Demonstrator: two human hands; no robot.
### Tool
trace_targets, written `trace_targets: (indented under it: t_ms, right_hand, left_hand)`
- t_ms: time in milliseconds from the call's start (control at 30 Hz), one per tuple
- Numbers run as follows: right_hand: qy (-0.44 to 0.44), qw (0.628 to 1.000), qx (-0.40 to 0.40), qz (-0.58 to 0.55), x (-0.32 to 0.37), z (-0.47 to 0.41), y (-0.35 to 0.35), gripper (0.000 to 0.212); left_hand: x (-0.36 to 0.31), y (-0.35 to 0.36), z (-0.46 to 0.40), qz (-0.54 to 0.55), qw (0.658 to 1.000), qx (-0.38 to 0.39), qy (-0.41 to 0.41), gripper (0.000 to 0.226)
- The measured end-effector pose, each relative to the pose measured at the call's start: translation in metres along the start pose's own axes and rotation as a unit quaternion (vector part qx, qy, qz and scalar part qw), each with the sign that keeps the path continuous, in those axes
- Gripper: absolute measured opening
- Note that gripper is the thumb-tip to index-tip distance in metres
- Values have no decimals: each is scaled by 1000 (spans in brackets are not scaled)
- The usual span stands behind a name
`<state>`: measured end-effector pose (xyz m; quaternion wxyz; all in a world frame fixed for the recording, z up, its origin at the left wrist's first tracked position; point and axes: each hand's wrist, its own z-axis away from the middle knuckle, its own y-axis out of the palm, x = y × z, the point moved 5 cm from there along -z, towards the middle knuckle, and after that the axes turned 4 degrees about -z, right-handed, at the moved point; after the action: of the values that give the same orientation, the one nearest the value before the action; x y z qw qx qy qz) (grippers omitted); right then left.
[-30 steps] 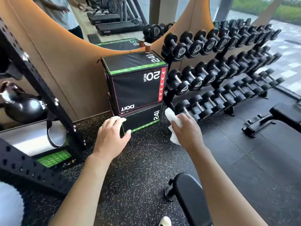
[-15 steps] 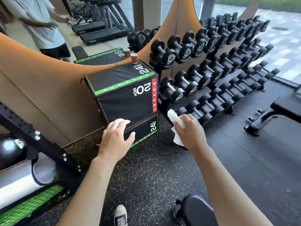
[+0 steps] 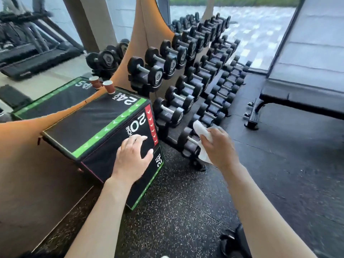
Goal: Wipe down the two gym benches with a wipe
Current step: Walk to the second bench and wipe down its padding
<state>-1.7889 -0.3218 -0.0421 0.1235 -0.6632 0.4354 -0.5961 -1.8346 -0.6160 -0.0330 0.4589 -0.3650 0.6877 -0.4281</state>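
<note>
Bench (image 3: 307, 101) cut off by right edge, far end unseen. Wipe (image 3: 202, 134) partly hidden behind right hand (image 3: 219, 148). Left hand (image 3: 133, 159) covers part of plyo box (image 3: 89, 127) lettering. Treadmills (image 3: 28, 51) top left blurred. Dark object (image 3: 234, 243) at bottom edge unidentifiable.

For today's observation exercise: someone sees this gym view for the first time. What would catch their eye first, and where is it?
Probably the black plyo box at centre left, with its bright green and red edging and large white numbers, and the left hand spread in front of it. Next comes the white wipe bunched in the right hand, held up before the tiered dumbbell rack. A black bench sits at far right.
</note>
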Motion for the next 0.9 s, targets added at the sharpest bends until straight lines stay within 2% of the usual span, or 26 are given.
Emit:
trace_targets:
  t_ms: [167, 533, 900]
  right_hand:
    - [30, 998, -35, 36, -8, -2, -12, 20]
    - [87, 990, -107, 42, -50, -28, -44, 21]
    - [98, 984, -143, 25, -135, -140, -93, 18]
  left_hand:
    - [-5, 11, -42, 39, 998, 11, 51, 48]
    - [-55, 54, -107, 79, 986, 54, 133, 50]
    - [-149, 92, -209, 63, 983, 51, 164, 51]
